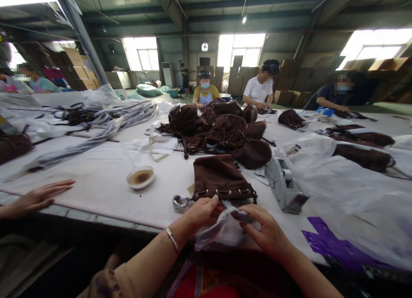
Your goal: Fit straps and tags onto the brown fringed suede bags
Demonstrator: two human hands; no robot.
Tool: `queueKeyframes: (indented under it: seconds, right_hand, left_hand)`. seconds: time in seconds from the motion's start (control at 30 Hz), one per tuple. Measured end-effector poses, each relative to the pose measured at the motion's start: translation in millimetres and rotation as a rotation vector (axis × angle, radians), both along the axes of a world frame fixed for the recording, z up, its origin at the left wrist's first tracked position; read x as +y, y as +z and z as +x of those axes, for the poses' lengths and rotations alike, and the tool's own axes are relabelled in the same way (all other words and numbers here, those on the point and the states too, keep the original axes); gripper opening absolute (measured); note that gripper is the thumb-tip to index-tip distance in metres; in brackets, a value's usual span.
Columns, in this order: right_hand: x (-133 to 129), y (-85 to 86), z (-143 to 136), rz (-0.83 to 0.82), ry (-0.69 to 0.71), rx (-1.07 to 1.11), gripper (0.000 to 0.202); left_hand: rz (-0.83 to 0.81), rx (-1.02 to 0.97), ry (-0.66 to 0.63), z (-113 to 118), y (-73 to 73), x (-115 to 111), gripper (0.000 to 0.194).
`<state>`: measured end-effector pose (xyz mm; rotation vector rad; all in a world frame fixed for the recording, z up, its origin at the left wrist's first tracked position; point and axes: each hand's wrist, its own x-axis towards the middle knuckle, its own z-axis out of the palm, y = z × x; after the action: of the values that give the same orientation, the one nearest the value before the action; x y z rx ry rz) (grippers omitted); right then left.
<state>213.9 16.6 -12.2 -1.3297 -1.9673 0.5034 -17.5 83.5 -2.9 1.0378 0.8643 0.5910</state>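
A dark brown bag (219, 175) with metal eyelets and a cord lies on the white table right in front of me. My left hand (204, 210) is closed at the bag's near edge, thumb on top, its fingers partly hidden beneath. Clear plastic wrap (222, 229) hangs from the bag's opening between my hands. With thumb and fingers pressed together, my right hand (264, 227) grips a twisted, plastic-wrapped piece that runs from the bag. A coil wrapped in plastic (180, 202) rests left of the bag.
Brown bags (225, 130) are heaped beyond. A tape dispenser (285, 186) stands right, near plastic sheeting (347, 195) and purple tape (337, 246). A shallow dish (140, 177) sits left. Another person's hand (45, 195) rests at the left edge. Several people work across the table.
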Motion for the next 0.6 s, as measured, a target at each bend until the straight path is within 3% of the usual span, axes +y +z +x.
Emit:
queueKeyframes:
  seconds: [0.1, 0.27, 0.47, 0.6]
  right_hand:
    - [-5, 7.8, -7, -0.007, 0.020, 0.061, 0.020]
    - [-15, 6.4, -7, -0.064, -0.013, 0.009, 0.011]
    - [-26, -2.8, 7, 0.020, -0.049, -0.090, 0.008]
    - [-28, -2.7, 14, 0.028, -0.056, -0.132, 0.009]
  left_hand:
    - [-0.014, 0.051, 0.051, 24, -1.4, 2, 0.054]
    - [0.039, 0.230, 0.285, 46, -6.5, 13, 0.031]
    - [0.166, 0.379, 0.376, 46, -24.5, 36, 0.023]
    - [0.296, 0.461, 0.375, 32, -24.4, 44, 0.021]
